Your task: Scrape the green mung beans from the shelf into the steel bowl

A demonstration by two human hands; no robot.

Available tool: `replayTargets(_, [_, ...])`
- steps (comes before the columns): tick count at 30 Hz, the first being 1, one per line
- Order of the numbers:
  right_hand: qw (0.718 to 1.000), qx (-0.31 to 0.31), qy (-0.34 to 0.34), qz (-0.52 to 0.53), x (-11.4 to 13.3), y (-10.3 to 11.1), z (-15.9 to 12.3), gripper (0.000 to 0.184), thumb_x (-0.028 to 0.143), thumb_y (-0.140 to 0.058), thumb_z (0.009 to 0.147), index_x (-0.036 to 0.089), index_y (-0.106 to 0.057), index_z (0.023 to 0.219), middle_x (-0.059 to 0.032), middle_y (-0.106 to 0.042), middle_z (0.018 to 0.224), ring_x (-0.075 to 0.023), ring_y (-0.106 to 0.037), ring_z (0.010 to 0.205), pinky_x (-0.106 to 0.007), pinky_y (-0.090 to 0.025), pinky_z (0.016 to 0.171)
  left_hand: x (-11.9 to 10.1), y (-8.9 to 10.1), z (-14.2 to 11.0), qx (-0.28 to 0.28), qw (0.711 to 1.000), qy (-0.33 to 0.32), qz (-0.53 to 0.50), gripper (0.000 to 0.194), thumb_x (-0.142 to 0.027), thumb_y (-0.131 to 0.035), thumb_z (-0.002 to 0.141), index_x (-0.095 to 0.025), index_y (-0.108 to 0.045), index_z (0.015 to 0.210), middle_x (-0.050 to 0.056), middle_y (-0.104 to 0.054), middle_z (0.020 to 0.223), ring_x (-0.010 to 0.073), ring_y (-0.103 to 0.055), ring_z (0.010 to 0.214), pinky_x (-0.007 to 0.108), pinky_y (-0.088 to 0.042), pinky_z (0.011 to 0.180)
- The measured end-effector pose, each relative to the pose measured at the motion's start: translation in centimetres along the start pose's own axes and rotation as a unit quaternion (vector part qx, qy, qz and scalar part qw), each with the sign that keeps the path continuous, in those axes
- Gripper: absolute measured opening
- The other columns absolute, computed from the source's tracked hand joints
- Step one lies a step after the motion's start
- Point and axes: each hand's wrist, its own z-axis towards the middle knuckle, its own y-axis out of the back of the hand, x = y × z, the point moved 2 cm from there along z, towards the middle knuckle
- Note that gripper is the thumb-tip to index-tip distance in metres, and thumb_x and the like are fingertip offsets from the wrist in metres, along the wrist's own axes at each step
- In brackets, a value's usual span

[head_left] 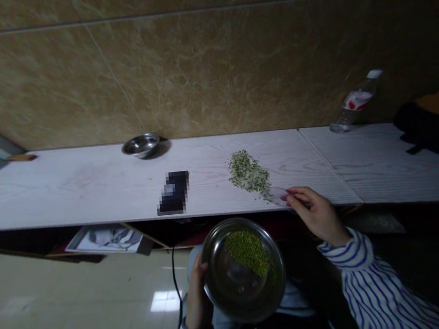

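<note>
My left hand (199, 290) grips the left rim of a steel bowl (233, 308), held over my lap below the table edge. Inside it, small green grains that look like mung beans (248, 252) are gathered toward the upper right. My right hand (315, 212) pinches a clear, rounded piece of plastic (278, 196) close to the table's front edge; its exact kind is hard to make out. The far end of the plastic touches the near side of a loose patch of green grains (245, 170) spread on the white tabletop, with paler bits among them.
On the white wood-grain table (90, 192) are a small steel bowl (141, 146), a dark pixelated object (173, 192), a plastic bottle (355, 102) and dark cloth (429, 129). An open drawer (106, 241) with papers sits below. A tiled wall (180, 75) rises behind.
</note>
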Motion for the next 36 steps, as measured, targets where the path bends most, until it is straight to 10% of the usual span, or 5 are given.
replayTargets(12, [0.986, 0.001, -0.042, 0.161, 2.2, -2.1, 0.5, 0.042, 0.056, -0.072, 0.077, 0.022, -0.064, 0.100, -0.0097, -0.078, 0.090, -0.0230, -0.073, 0.078, -0.040, -0.060, 0.078, -5.2, -3.5, 1.4, 0.072, 0.991, -0.046, -0.098, 0.053, -0.042, -0.066, 0.083, -0.024, -0.063, 0.133, 0.009, -0.064, 0.135, 0.0306, -0.049, 0.134, 0.039, -0.046, 0.104])
replayTargets(23, [0.958, 0.022, -0.091, 0.270, 3.4, -7.1, 2.9, 0.044, 0.055, -0.077, 0.070, 0.023, -0.063, 0.097, -0.0067, -0.077, 0.086, -0.0210, -0.070, 0.075, -0.038, -0.056, 0.078, -6.4, -6.2, 4.5, 0.012, 0.995, -0.024, -0.091, 0.061, -0.047, -0.072, 0.080, -0.025, -0.054, 0.134, 0.014, -0.061, 0.136, 0.0281, -0.067, 0.110, 0.039, -0.056, 0.086])
replayTargets(36, [0.951, 0.016, -0.100, 0.293, 3.7, -8.6, 5.1, 0.043, 0.054, -0.080, 0.068, 0.024, -0.065, 0.096, -0.0037, -0.076, 0.085, -0.0198, -0.071, 0.078, -0.036, -0.054, 0.081, -8.3, -4.7, 8.7, 0.020, 0.948, -0.203, 0.246, 0.044, -0.052, -0.061, 0.086, -0.014, -0.072, 0.107, 0.012, -0.076, 0.099, 0.0255, -0.069, 0.100, 0.035, -0.052, 0.089])
